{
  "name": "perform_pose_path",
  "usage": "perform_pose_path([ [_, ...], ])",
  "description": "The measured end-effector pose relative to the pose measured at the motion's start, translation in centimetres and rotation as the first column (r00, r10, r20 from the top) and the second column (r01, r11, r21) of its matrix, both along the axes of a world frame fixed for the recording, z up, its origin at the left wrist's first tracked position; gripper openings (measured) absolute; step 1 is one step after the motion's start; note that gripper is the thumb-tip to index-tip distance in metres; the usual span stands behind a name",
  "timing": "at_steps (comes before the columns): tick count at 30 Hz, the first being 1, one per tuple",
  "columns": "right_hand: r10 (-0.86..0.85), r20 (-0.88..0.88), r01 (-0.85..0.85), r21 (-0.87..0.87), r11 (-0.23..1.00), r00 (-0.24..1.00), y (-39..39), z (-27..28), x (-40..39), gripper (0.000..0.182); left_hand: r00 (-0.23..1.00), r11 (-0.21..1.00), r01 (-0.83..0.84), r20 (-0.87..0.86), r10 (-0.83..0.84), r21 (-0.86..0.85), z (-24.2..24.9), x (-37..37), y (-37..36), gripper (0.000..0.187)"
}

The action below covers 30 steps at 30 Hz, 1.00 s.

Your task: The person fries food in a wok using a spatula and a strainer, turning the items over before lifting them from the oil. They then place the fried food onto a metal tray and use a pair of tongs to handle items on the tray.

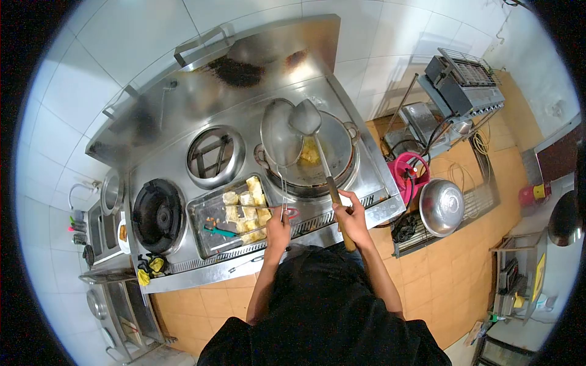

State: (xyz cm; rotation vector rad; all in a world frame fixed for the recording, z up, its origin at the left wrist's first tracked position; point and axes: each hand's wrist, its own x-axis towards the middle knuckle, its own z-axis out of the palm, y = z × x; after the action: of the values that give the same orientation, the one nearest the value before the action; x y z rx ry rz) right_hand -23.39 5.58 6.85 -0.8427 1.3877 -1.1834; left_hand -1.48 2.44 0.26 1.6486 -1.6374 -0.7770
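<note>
My left hand [278,230] is closed around the handle of a large round skimmer [279,131], whose bowl is tilted over the left part of the wok [347,155]. Gripped in my right hand [352,221] is the wooden handle of a metal wok spatula [305,117]. The spatula's blade is raised over the wok, beside the skimmer. Inside the wok lies some yellow food [311,152], partly covered by the tools. Left of my left hand sits a metal tray [198,213] with several pale yellow food pieces [247,204] and a green-handled tool [220,231].
An empty burner ring [215,157] and a black burner [159,213] occupy the stove's left side. Black-and-yellow gloves [151,266] rest at its front left corner. To the right stand a pink bucket [410,174] and a large metal bowl [442,207].
</note>
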Motion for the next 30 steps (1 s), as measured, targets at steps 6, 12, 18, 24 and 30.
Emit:
perform_pose_path([
  [6,0.0,-0.132,-0.018,-0.136,0.991,0.991,-0.2,0.0,0.4,0.045,1.0,0.999,0.013,0.015,-0.013,0.04,0.7,-0.2,0.3,0.021],
  [12,-0.018,-0.196,-0.006,-0.125,0.992,0.981,0.1,-0.5,0.1,0.046,0.998,0.999,0.018,0.056,-0.016,-0.039,-0.2,0.3,0.3,0.023],
  [18,-0.024,-0.251,0.012,-0.049,0.999,0.968,0.4,-0.8,-0.8,0.044,0.998,0.999,0.009,0.07,-0.006,-0.048,-0.6,0.8,0.1,0.023],
  [24,-0.037,-0.21,0.037,-0.003,0.999,0.977,0.4,-2.4,-1.2,0.043,0.996,0.996,0.02,0.091,-0.012,-0.087,-0.1,0.7,0.0,0.027],
  [30,-0.041,-0.156,0.052,0.068,0.996,0.987,0.7,-2.4,-1.2,0.04,0.996,0.994,0.01,0.088,0.0,-0.108,-0.3,0.8,0.1,0.034],
])
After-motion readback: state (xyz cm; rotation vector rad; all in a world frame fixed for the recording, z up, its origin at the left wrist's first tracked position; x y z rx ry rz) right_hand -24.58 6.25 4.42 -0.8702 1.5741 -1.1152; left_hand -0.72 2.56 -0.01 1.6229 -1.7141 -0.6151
